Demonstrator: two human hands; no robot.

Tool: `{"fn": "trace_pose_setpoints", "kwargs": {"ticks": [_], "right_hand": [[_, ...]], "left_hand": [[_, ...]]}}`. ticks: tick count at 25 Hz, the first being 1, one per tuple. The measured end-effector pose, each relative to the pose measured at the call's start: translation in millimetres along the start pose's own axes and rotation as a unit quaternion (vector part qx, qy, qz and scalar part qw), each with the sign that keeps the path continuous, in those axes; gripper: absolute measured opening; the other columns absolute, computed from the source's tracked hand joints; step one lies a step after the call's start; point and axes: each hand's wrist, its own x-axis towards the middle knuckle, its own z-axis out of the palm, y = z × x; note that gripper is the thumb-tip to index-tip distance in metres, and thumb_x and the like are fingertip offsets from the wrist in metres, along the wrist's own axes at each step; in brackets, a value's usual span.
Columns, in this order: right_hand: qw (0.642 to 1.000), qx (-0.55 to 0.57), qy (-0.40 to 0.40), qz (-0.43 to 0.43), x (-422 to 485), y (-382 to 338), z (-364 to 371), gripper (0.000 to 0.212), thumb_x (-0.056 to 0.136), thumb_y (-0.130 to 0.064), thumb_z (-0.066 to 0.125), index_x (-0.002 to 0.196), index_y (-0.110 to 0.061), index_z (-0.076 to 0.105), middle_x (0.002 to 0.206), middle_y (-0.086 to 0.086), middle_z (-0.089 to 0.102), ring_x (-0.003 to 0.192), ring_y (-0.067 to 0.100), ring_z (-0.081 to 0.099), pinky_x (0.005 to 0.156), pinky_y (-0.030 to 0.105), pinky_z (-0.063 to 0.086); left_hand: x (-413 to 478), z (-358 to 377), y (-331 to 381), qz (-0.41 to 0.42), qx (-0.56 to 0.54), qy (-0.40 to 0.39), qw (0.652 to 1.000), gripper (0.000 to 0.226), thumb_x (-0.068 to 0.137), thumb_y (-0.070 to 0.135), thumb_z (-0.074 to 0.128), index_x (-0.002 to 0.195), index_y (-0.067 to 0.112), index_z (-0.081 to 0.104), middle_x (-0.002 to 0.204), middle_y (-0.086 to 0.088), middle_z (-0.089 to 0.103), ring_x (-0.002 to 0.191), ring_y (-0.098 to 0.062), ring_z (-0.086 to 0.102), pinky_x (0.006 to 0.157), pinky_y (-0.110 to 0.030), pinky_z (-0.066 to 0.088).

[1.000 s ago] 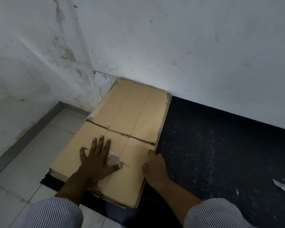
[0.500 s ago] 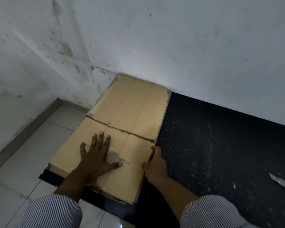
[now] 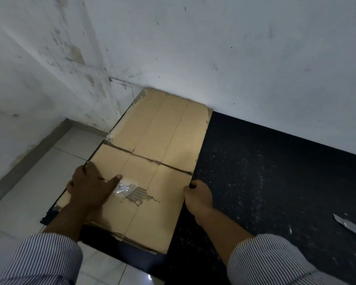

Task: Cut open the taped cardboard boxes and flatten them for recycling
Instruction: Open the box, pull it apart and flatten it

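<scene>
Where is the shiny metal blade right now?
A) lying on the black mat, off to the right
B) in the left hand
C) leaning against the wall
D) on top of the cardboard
A: the blade lies flat on the black mat, to the right of the cardboard and apart from the right hand.

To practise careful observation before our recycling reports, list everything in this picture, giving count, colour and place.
flattened cardboard: one pile, tan, on the black surface, far end at the wall
torn patch: one, grey-brown, on the cardboard's top near the left thumb
blade: one, silvery, on the black surface, far right
black surface: one, speckled, under the cardboard
floor tiles: several, pale, at left
wall: white, stained, behind
left hand: one, grips the cardboard's left edge
right hand: one, grips its right edge
sleeves: two, striped, at bottom
</scene>
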Motion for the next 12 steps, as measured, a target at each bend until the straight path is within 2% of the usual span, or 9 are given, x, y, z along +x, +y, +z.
{"fn": "trace_pose_setpoints", "kwargs": {"ticks": [3, 7, 10, 12], "right_hand": [[0.999, -0.026, -0.006, -0.043, -2.7, 6.8, 2.7, 0.013, 0.098, -0.011, 0.049, 0.099, -0.021, 0.058, 0.095, -0.003, 0.061, 0.077, 0.006, 0.055, 0.052, 0.011, 0.042], [0.996, -0.057, -0.016, -0.070, 1.2, 7.6, 0.1, 0.014, 0.098, -0.009, 0.050, 0.099, -0.010, 0.064, 0.092, 0.001, 0.062, 0.071, 0.005, 0.053, 0.046, 0.006, 0.040], [0.994, -0.078, -0.020, -0.079, 4.5, 9.2, -0.1, 0.016, 0.098, -0.009, 0.051, 0.089, -0.011, 0.064, 0.081, -0.003, 0.060, 0.066, 0.004, 0.051, 0.044, 0.007, 0.037], [0.992, -0.092, -0.017, -0.083, 6.5, 8.3, 0.9, 0.018, 0.098, -0.010, 0.051, 0.086, -0.012, 0.064, 0.080, -0.002, 0.060, 0.065, 0.005, 0.052, 0.044, 0.008, 0.037]], "left_hand": [[-6.7, 1.7, -2.2, 0.023, 0.002, 0.004, 1.000, 0.105, 0.079, 0.077, 0.057, 0.151, 0.009, 0.022, 0.154, -0.022, 0.027, 0.142, -0.042, 0.027, 0.115, -0.061, 0.019], [-8.7, -0.9, -3.9, 0.042, -0.016, 0.020, 0.999, 0.107, 0.077, 0.077, 0.055, 0.152, 0.008, 0.021, 0.155, -0.022, 0.026, 0.144, -0.041, 0.026, 0.116, -0.061, 0.019], [-5.4, -1.2, -9.7, -0.010, 0.001, 0.004, 1.000, 0.128, 0.069, 0.088, 0.052, 0.157, 0.005, 0.008, 0.161, -0.025, 0.016, 0.149, -0.042, 0.016, 0.117, -0.061, 0.018], [-5.7, -0.9, -12.7, -0.046, -0.004, -0.012, 0.999, 0.138, 0.065, 0.093, 0.053, 0.156, 0.003, 0.001, 0.159, -0.029, 0.017, 0.147, -0.046, 0.018, 0.117, -0.064, 0.016]]}}
